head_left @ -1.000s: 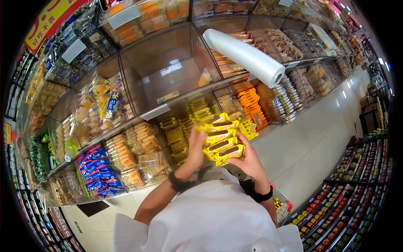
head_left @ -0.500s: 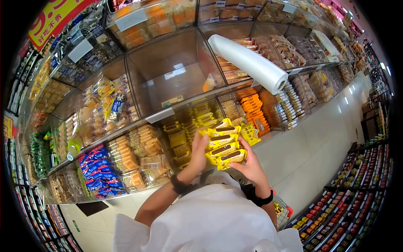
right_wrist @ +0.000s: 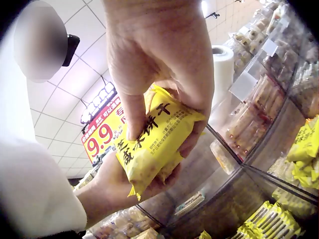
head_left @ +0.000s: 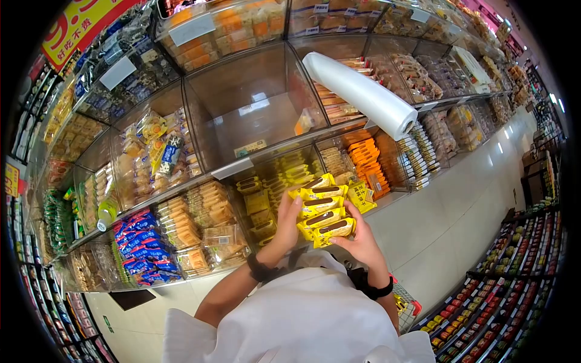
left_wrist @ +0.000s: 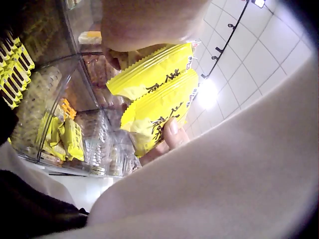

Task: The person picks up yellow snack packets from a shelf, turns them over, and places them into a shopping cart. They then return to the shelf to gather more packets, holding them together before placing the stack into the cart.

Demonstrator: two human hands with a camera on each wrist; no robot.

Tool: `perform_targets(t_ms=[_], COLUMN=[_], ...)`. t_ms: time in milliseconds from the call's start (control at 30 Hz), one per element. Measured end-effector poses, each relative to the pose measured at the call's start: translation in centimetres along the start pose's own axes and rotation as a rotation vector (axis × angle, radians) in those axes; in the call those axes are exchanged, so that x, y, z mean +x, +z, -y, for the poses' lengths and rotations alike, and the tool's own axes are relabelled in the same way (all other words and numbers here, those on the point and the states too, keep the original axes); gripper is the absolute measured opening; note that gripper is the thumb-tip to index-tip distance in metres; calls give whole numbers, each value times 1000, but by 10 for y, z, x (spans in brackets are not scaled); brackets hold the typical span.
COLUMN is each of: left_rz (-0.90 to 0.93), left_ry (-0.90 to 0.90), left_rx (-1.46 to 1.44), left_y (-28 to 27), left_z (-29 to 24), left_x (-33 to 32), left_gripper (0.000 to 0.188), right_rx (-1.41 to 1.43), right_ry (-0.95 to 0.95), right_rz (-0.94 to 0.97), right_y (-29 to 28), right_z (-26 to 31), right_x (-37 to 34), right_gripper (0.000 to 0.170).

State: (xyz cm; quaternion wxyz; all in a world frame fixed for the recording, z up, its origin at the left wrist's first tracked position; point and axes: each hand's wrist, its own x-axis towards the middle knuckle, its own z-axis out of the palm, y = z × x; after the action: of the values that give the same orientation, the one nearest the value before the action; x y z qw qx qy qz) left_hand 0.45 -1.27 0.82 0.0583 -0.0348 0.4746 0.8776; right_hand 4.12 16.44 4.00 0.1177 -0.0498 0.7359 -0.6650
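Both hands hold a row of several yellow packets with dark oval windows, in front of the shelf. The left hand grips the row from its left side. On the other side the right hand has its thumb on the lowest packet. In the right wrist view that thumb presses on a yellow packet with dark writing, while the right hand curls round it. Two yellow packets show under the left hand in the left wrist view. Another yellow packet lies just beyond the right fingers.
Clear bins hold yellow packets, blue packets and orange packets. A large roll of plastic bags lies across the upper bins. Part of a shopping cart stands at the right, on the pale floor.
The held packets and both hands sit slightly lower and further right in the head view, and the shelf has shifted the same way. The grip looks the same.
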Motion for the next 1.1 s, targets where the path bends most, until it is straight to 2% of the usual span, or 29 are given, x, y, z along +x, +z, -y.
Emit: perform_targets(t_ms=[467, 567, 733, 833, 933, 967, 1033, 1100], left_rz=[-37, -23, 9, 141, 220, 233, 363, 526], left_ry=[8, -7, -73, -167, -414, -454, -515, -632], left_rx=[0, 0, 43, 58, 85, 265, 418, 537], left_y=[-4, -6, -4, -13, -25, -39, -28, -32], left_z=[5, 7, 7, 5, -6, 7, -19, -31], left_x=[5, 6, 7, 7, 4, 9, 6, 15], left_gripper=[32, 34, 38, 43, 55, 58, 59, 67], right_rx=[-72, -34, 188, 323, 379, 383, 374, 178], right_ry=[-16, -2, 32, 164, 240, 264, 302, 259], right_rz=[10, -1, -9, 27, 139, 190, 277, 350], right_y=[-1, -1, -9, -22, -35, -39, -40, -37], right_z=[-7, -6, -26, -23, -15, -10, -6, -11], right_x=[7, 8, 7, 2, -6, -9, -15, -19], right_gripper=[81, 81, 81, 81, 80, 80, 78, 76])
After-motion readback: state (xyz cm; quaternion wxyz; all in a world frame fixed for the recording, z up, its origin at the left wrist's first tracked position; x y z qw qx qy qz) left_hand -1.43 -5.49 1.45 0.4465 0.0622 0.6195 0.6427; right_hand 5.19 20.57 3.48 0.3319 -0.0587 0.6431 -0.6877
